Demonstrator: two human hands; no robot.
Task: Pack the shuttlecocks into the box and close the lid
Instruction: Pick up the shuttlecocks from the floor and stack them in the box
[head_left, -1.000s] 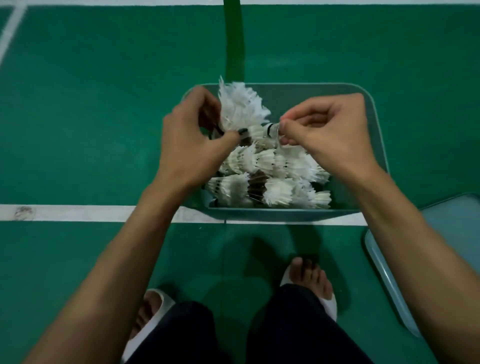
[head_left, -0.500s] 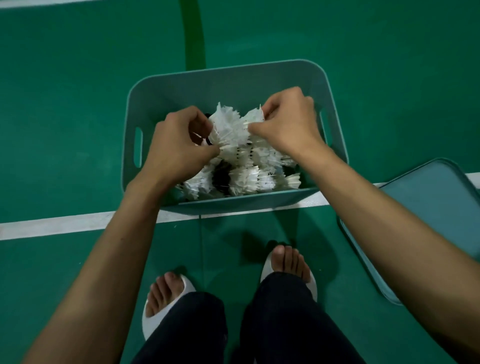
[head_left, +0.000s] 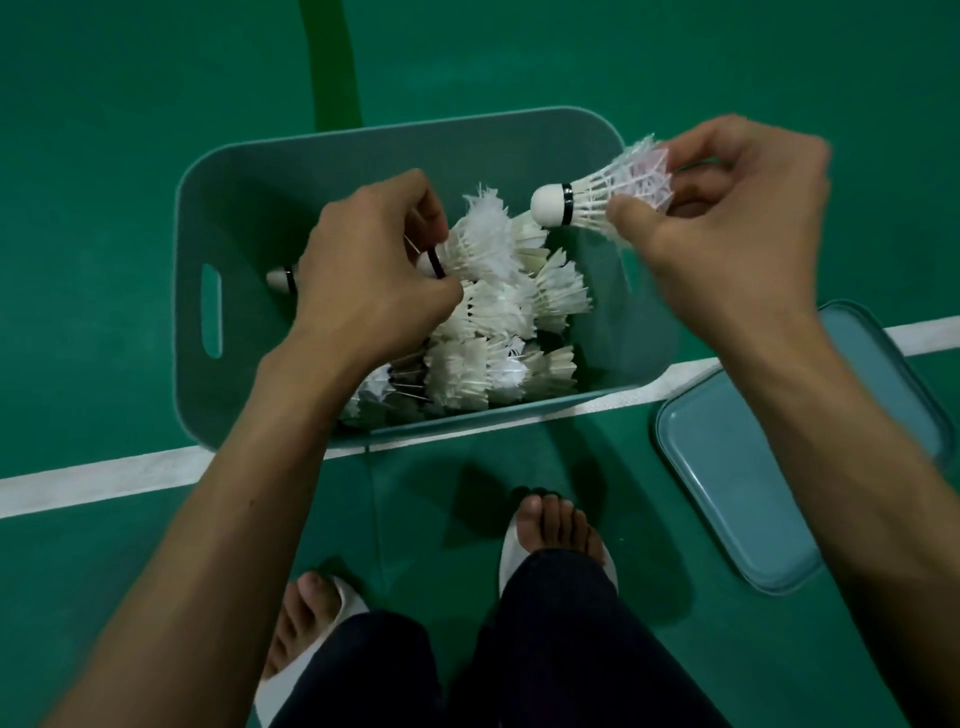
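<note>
Head view looks straight down on a teal box (head_left: 415, 124) standing on the floor (head_left: 130, 156). Most of the packing seems done. A heap of shuttlecocks (head_left: 493, 358) fills the near part of the box, lying on their sides in rough rows, while the far part shows bare bottom.

The right hand (head_left: 727, 223) holds a lifted shuttlecock (head_left: 587, 200) over the box's far right corner. Thumb and curled fingers pinch its feather skirt, and the cork points left.

The left hand (head_left: 363, 280) is down in the box, fingers curled at the cork end of the top shuttlecock (head_left: 478, 244). The knuckles hide the contact, so it probably pinches it.

Left to do, by my judgement: lay the lifted one in, settle the heap, then fit the lid (head_left: 753, 467). It lies flat on the floor just right of the box, apart from both hands.

The floor is green court surfacing. A white line (head_left: 104, 478) runs under the box's near edge, and a darker green stripe (head_left: 332, 62) leads away beyond it. The light is dim. Two feet in white slippers (head_left: 509, 561) stand at the bottom edge.
</note>
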